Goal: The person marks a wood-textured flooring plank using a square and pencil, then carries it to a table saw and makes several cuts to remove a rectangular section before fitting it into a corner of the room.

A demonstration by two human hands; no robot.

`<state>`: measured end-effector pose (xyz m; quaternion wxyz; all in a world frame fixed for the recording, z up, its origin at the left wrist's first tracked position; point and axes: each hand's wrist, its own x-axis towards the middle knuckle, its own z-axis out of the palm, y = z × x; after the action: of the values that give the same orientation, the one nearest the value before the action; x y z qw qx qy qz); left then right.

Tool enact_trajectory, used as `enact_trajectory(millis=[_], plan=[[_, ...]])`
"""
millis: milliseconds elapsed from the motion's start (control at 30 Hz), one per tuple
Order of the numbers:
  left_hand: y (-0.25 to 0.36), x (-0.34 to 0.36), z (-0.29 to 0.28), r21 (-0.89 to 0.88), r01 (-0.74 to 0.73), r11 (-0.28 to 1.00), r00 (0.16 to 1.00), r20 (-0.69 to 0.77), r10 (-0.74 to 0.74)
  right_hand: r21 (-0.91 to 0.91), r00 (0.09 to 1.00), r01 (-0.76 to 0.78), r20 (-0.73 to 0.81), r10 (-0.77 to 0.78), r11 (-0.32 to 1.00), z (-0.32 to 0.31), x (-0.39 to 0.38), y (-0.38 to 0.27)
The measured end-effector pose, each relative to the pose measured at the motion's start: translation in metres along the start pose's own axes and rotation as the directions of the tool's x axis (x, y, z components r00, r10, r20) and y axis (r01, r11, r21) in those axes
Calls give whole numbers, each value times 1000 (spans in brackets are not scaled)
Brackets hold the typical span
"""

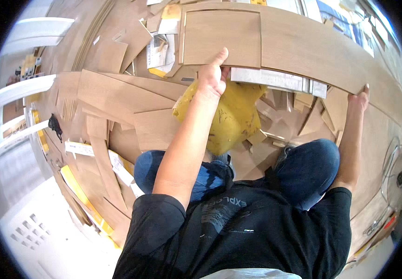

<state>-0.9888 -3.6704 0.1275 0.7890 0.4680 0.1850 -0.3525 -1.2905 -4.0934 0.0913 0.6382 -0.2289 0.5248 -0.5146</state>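
Note:
A long brown wood-look floorboard (312, 46) stretches across the upper middle and right, held up in front of my knees. On its left end a shorter rectangular piece (222, 37) shows, its edges outlined; I cannot tell whether it is loose or joined. My left hand (214, 78) grips the near edge by this piece, thumb on top, other fingers mostly hidden underneath. Farther right, my right hand (359, 99) is closed on the same near edge, thumb up. Below the board, behind my left forearm, is a scuffed yellow object (226, 123) of unclear kind.
Loose board pieces (126, 90) and offcuts lie over the floor at left and around my feet. Yellow-and-white packaging strips (87, 200) are at the lower left, beside a white perforated surface (31, 232). A cable (386, 172) loops at the far right.

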Motion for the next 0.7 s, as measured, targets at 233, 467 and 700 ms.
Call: enact_trajectory(millis=[233, 467, 700], plan=[[8, -7, 4, -2, -31, 1000, 999, -29, 31, 158, 996, 31, 78, -44, 987, 21, 52, -7], [97, 53, -88, 239, -68, 969, 980, -166, 109, 311, 985, 33, 149, -83, 950, 36, 37, -69], [368, -12, -79, 948, -319, 11, 528, 168, 832, 199, 928, 90, 339, -154, 976, 62, -20, -125]])
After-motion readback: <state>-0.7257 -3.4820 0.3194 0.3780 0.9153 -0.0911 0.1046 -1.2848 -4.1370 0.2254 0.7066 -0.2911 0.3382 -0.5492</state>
